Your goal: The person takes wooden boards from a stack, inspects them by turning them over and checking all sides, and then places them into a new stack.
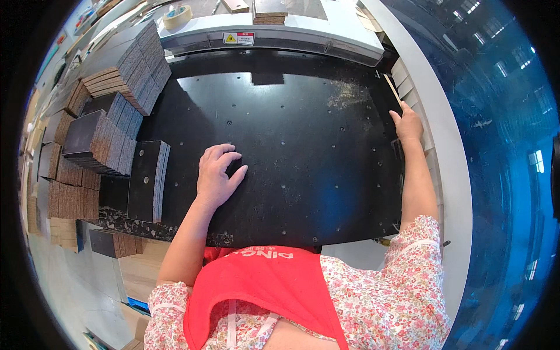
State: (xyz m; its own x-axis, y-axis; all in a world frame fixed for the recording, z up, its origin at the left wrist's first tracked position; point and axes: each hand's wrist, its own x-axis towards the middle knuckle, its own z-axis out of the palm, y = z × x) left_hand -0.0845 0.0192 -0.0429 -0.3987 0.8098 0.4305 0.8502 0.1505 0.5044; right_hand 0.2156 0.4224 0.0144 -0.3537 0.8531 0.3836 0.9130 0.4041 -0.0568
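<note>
A large black board (291, 134) with small holes lies flat on the machine bed in front of me. My left hand (217, 175) rests palm down on it near its left middle, fingers bent and slightly apart, holding nothing. My right hand (407, 123) reaches to the board's right edge, with its fingers on that edge beside a thin wooden strip (392, 88). Whether it grips the edge I cannot tell. Pale sawdust (349, 93) is scattered on the board's far right corner.
Stacks of black-faced, brown-edged boards (125, 70) stand at the left, with one upright stack (149, 181) next to the black board. A white machine housing (274, 32) runs across the far side, with a tape roll (177, 16) on it. A white rail (443, 146) borders the right.
</note>
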